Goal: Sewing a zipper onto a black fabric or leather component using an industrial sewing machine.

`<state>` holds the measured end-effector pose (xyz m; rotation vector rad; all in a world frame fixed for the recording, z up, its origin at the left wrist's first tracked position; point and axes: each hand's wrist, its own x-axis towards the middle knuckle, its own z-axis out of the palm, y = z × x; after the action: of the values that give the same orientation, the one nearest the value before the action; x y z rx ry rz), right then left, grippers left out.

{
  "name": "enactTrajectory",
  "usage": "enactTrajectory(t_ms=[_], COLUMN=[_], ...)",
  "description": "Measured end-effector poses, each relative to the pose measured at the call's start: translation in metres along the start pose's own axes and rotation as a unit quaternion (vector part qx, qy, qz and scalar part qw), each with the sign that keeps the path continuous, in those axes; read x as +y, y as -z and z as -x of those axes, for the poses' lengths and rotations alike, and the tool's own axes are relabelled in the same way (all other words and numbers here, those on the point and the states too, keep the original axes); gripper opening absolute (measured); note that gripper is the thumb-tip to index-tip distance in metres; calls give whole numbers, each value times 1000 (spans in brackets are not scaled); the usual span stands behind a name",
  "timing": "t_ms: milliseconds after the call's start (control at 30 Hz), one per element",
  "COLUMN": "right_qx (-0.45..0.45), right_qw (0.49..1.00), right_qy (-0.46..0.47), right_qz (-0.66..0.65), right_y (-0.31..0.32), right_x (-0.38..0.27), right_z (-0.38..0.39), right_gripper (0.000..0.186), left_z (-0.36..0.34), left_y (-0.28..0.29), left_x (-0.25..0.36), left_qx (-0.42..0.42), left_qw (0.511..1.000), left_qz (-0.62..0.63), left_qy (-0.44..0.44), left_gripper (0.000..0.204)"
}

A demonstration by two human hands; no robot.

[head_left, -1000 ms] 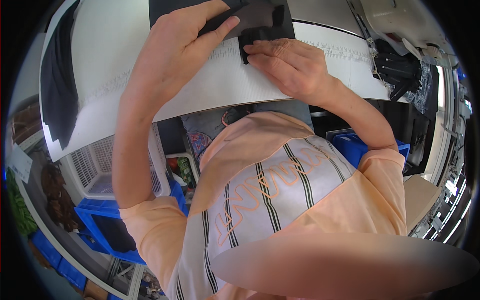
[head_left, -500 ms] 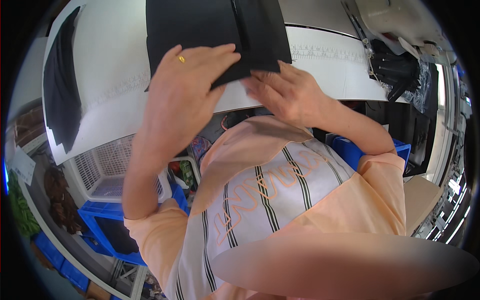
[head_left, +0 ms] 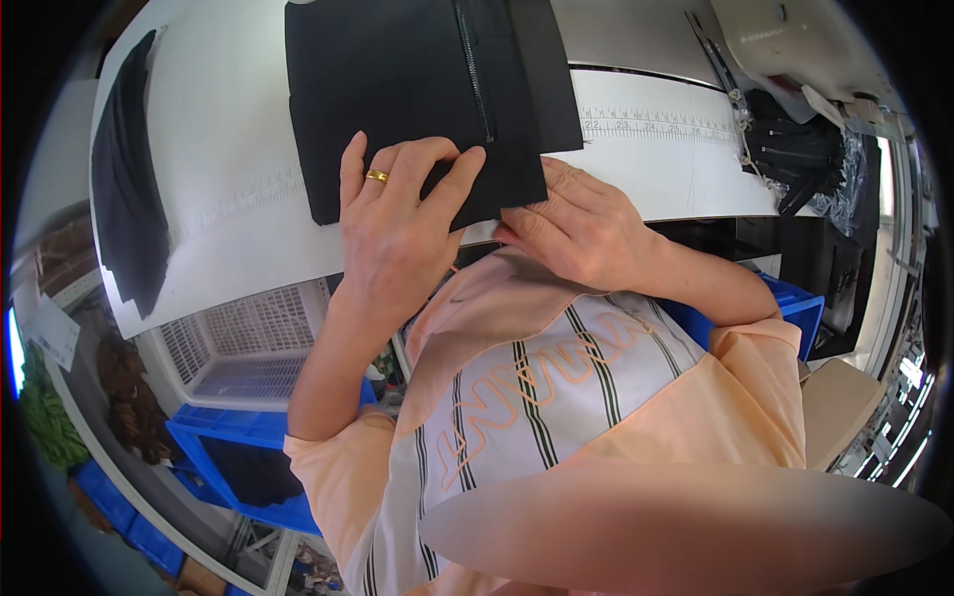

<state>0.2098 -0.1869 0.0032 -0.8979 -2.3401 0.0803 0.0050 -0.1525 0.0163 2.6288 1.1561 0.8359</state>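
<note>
A black fabric piece (head_left: 373, 70) with a metal zipper (head_left: 475, 79) lies on the white table (head_left: 219, 248), across a printed ruler scale (head_left: 646, 127). My left hand (head_left: 402, 219), a gold ring on one finger, rests on the fabric near its front edge, fingers apart and slightly curled on top of it. My right hand (head_left: 586, 228) grips the fabric's lower right corner, its thumb by the table's front edge and some fingertips hidden under the cloth.
Dark cloth (head_left: 134, 169) lies on the left; black zippers and plastic wrap (head_left: 795, 149) sit by a cream machine (head_left: 785, 45) at right. Below are a white basket (head_left: 243, 348), blue crates (head_left: 234, 462) and a cardboard panel (head_left: 835, 407).
The fabric, earlier lifted and folded in my hands, now lies spread with its zipper showing, pulled nearer me. Both hands have moved toward me, and my left hand now rests on top.
</note>
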Motion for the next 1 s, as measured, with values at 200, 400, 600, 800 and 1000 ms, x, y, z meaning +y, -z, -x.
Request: enactTrajectory(t_ms=[200,400,600,800,1000], right_qx=[8,8,-13,-29,-20], right_qw=[1000,1000,1000,999,998], right_qy=[-3,0,-7,-5,-13], right_qz=[4,4,5,-22,-52], right_y=[0,1,5,11,39], right_x=[0,0,-2,-6,26], right_z=[0,0,1,4,1], right_gripper=[26,28,33,36,31], left_z=[-3,-1,-2,-2,1], left_y=[2,-1,1,2,4], left_x=[0,0,2,-1,2], left_qx=[-15,-4,-19,-24,-43], left_qw=[1000,1000,1000,1000,999], left_qz=[-4,-10,-2,7,-5], left_qy=[-2,-12,-5,-15,-14], left_gripper=[40,40,41,47,51])
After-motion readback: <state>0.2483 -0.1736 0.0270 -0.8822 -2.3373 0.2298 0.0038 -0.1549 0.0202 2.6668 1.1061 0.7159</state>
